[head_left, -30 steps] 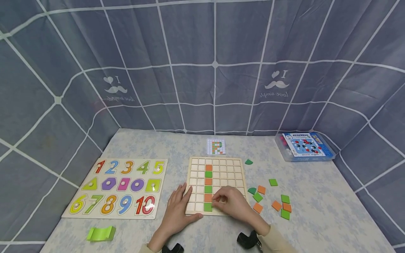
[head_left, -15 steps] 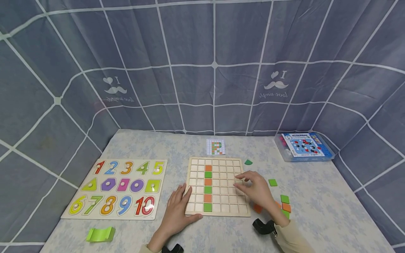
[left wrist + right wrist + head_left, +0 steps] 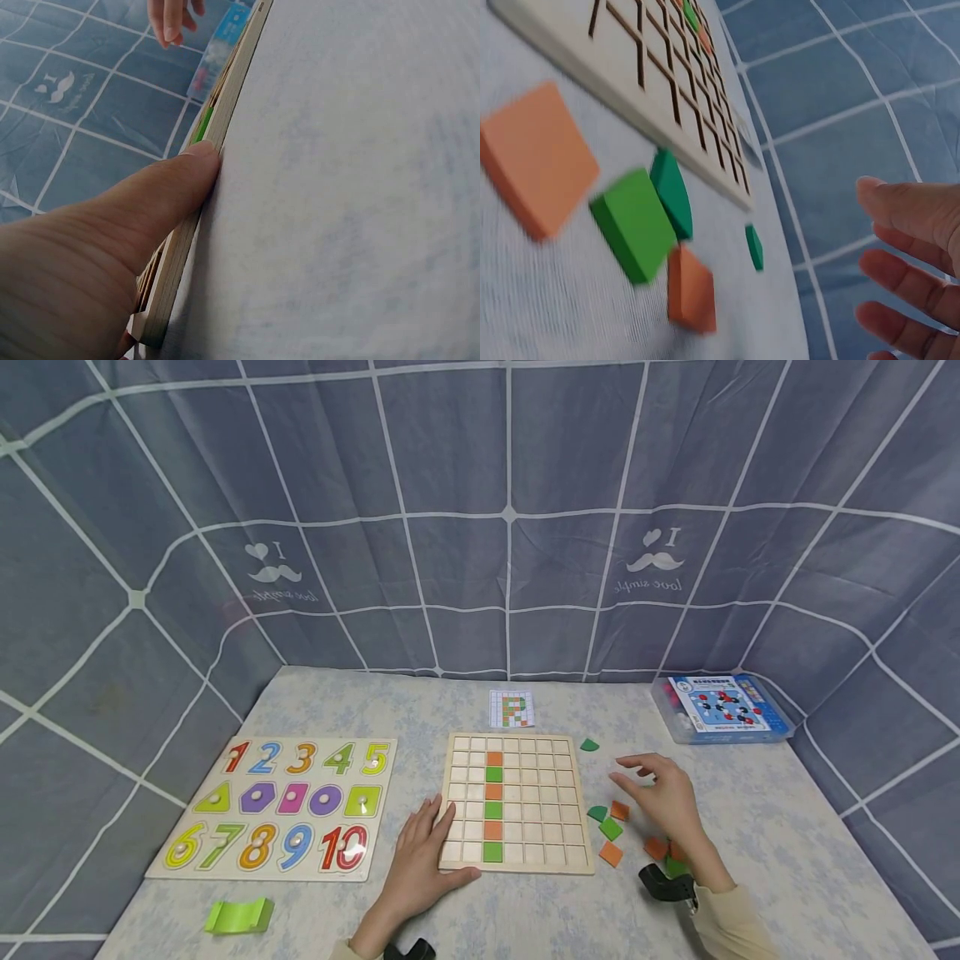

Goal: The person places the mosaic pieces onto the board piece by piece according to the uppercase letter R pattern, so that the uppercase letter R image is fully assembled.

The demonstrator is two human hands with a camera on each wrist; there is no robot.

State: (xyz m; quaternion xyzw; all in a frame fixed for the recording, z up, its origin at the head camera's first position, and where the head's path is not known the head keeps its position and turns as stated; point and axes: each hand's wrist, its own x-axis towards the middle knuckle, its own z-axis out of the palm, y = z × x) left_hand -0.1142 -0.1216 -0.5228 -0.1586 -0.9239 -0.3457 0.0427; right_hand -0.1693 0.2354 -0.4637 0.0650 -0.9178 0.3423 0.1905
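Observation:
A wooden grid board (image 3: 547,811) lies mid-table; one column holds alternating orange and green square tiles (image 3: 492,810). My left hand (image 3: 422,860) rests at the board's near left corner, fingers along the left side. In the left wrist view its straight thumb (image 3: 161,195) presses the front edge. Off the board's right side my right hand (image 3: 663,793) hovers over the table, thumb and fingers apart, holding nothing. Below and left of it lie loose tiles: a green square (image 3: 611,828), an orange square (image 3: 611,854) and a dark green rounded piece (image 3: 597,812). More tiles are partly hidden under the right wrist.
A small pattern card (image 3: 512,708) lies behind the board. To the left are a number-and-shape puzzle board (image 3: 378,835) and a light green curved block (image 3: 239,916). A clear plastic box (image 3: 723,708) sits back right. Another dark green rounded piece (image 3: 589,745) lies by the board's far right corner.
My right hand has moved from the board's front tile rightward, off the board and over the loose tiles, its fingers spreading. The left hand and the column of tiles stay as they were.

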